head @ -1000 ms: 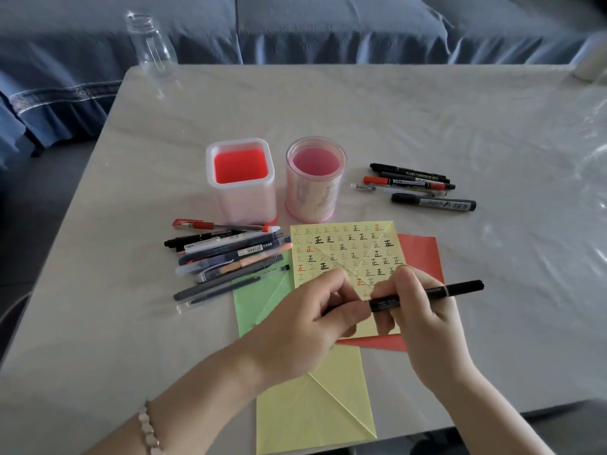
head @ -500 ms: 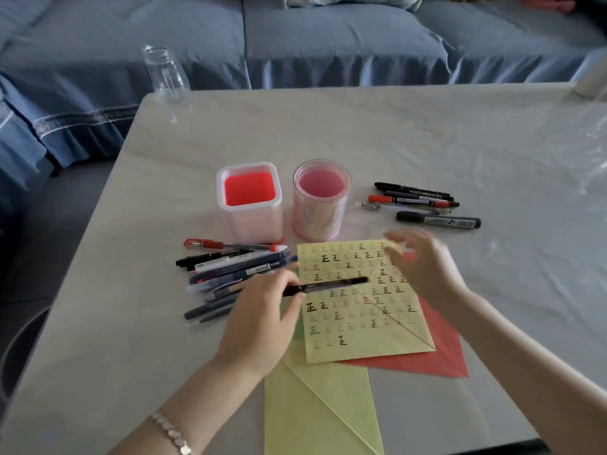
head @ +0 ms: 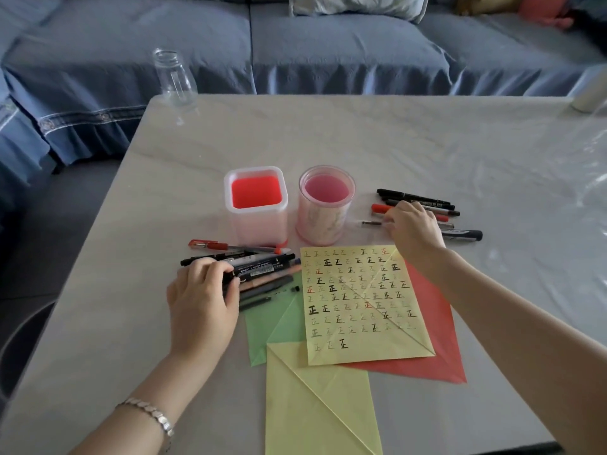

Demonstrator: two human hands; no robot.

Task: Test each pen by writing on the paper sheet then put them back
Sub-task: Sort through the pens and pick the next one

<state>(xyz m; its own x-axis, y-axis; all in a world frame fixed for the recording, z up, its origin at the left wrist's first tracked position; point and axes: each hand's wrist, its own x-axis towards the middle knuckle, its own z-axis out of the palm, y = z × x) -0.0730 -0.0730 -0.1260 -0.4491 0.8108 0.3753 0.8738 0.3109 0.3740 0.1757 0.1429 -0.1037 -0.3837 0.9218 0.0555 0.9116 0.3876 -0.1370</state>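
A yellow paper sheet (head: 361,310) covered with written characters lies in front of me on the table. Left of it is a pile of several pens (head: 262,256). My left hand (head: 200,300) rests at that pile, thumb and fingers pinching a black pen (head: 259,269) that lies on top of it. A second group of pens (head: 417,198) lies to the right of the holders. My right hand (head: 415,229) is on that group, fingers curled over a thin clear pen (head: 369,223) whose tip sticks out to the left.
A square pen holder (head: 256,224) and a round pen holder (head: 325,224) stand behind the sheet. Green (head: 266,326), red (head: 440,343) and yellow (head: 315,405) papers lie under and near it. A glass bottle (head: 174,78) stands at the far left corner; a blue sofa (head: 328,50) is behind.
My left hand carried the black pen leftward from the sheet onto the left pile. My right hand let go of it and reached back-right to the other group of pens.
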